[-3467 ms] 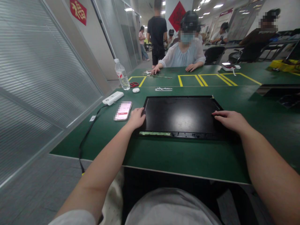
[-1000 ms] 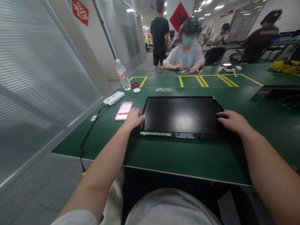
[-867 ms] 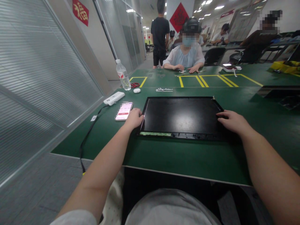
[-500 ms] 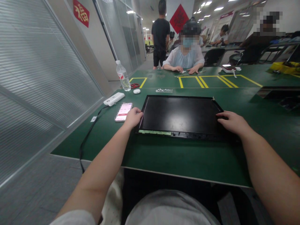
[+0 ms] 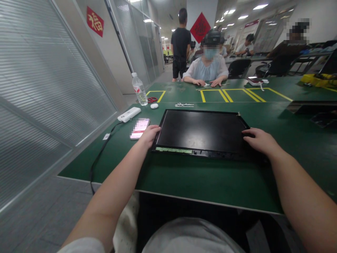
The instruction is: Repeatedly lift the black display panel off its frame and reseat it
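The display panel (image 5: 202,131) is between the left hand (image 5: 152,134) and right hand (image 5: 259,139), with smartphone (image 5: 142,127), power bank (image 5: 129,114) and water bottle (image 5: 139,90) left of it on the table (image 5: 200,182).

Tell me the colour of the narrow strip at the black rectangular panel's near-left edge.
The narrow strip is light green, as the head view shows.

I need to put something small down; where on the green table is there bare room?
Bare green table shows between the black panel and the table's near edge, and between the black cord and the left forearm. It is crowded around and beyond the left hand: phone, white device, small white case, bottle, red scissors.
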A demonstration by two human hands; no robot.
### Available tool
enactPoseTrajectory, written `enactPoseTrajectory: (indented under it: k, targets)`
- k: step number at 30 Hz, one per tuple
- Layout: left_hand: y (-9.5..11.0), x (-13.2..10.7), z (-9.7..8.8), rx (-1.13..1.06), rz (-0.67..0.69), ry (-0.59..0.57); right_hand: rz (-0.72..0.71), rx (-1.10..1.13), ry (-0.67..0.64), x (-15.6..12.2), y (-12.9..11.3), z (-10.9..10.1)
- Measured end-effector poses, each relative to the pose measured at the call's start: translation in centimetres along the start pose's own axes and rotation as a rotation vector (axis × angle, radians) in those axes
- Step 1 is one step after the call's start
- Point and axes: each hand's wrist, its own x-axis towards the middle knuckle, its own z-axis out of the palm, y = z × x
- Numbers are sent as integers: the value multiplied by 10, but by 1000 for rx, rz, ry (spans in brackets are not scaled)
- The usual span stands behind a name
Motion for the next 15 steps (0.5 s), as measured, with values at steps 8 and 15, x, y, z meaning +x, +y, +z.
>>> enactPoseTrajectory:
  k: [8,15]
  targets:
    - [-1,5,1,-223,-56,-149,-29,27,49,9,11,11]
    - [-4,5,-3,-253,-66,-225,-55,74,101,13,19,21]
